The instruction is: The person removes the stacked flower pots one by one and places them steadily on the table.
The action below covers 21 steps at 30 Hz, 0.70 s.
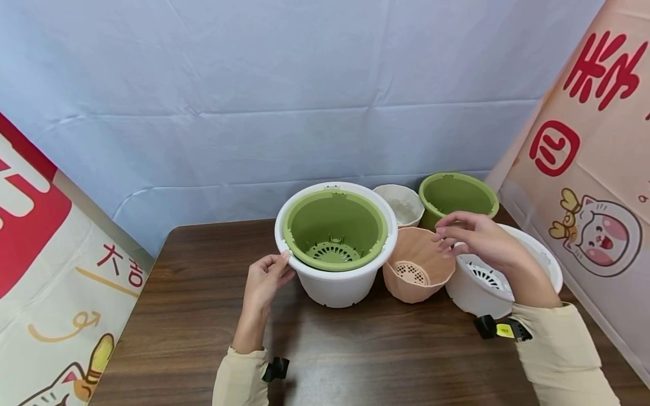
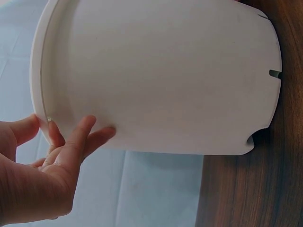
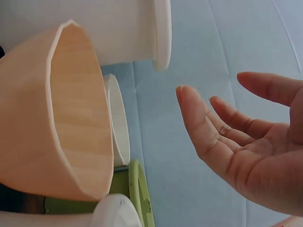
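A large white flower pot [image 1: 336,287] stands on the table with a green pot [image 1: 332,225] nested inside it. At the white pot's left rim, my left hand [image 1: 265,279] pinches the edge between thumb and forefinger, the other fingers lying near or against the outer wall in the left wrist view. My right hand [image 1: 474,239] hovers, holding nothing, over the gap between a peach pot [image 1: 417,259] and a second white pot [image 1: 472,296]. In the right wrist view its fingers are loosely bent and apart from every pot.
Behind the peach pot are a small off-white pot [image 1: 401,206] and another green pot [image 1: 457,194], close together. The wooden table [image 1: 213,316] meets a pale blue cloth backdrop [image 1: 244,141]. Printed cloths hang at left [image 1: 101,270] and right [image 1: 609,225].
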Tool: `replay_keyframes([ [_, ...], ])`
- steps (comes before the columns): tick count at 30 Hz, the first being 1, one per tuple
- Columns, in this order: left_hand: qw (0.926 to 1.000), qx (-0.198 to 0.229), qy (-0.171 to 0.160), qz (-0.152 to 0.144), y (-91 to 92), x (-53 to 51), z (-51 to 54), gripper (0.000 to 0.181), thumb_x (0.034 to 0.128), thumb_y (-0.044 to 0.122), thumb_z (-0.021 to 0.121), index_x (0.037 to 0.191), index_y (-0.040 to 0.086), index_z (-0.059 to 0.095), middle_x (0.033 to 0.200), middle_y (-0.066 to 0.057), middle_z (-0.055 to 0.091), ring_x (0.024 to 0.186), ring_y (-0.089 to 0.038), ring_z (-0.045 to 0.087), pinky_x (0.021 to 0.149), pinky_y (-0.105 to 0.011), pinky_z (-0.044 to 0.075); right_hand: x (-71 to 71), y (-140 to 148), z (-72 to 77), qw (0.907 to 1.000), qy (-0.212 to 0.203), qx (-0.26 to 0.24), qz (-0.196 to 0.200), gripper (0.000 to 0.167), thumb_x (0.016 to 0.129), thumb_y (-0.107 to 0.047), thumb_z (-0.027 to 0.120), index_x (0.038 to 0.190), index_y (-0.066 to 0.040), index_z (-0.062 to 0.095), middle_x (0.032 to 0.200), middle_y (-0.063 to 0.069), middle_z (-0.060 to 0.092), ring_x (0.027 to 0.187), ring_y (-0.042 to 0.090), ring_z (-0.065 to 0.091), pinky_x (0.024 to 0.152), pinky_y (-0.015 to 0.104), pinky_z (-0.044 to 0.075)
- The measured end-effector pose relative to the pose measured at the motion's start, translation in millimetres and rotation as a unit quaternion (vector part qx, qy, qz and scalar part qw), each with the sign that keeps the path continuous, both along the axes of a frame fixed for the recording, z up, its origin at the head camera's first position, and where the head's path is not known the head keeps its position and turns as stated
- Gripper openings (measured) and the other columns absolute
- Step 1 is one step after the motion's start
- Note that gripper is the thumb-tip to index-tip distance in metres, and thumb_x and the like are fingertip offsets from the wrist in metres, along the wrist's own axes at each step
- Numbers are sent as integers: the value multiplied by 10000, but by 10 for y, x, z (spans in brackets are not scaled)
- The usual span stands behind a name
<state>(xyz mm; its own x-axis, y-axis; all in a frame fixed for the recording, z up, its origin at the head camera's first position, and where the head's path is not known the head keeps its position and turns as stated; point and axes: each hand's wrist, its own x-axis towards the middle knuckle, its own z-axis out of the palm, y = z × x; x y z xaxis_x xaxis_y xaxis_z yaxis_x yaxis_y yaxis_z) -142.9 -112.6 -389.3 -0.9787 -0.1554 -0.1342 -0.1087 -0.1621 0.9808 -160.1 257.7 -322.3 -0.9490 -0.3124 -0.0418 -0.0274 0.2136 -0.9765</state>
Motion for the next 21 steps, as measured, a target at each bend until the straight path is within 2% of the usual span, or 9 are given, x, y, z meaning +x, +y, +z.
replay_keyframes([
  [10,10000,-7,-25,12,0,-1,-2,213,897,98,590,879,-111,553,787,-94,636,720,-109,637,752,-327,549,-51,-209,-22,9996,-245,90,64,288,922,-40,501,1087,174,401,867,76,632,740,200,637,698,410,560],
  [21,10000,-12,-9,17,2,2,4,210,897,98,590,874,-108,554,777,-83,631,717,-111,637,746,-324,551,-124,-443,-93,9984,-562,-96,24,291,926,-30,479,1092,191,387,853,87,594,739,202,629,727,401,555],
])
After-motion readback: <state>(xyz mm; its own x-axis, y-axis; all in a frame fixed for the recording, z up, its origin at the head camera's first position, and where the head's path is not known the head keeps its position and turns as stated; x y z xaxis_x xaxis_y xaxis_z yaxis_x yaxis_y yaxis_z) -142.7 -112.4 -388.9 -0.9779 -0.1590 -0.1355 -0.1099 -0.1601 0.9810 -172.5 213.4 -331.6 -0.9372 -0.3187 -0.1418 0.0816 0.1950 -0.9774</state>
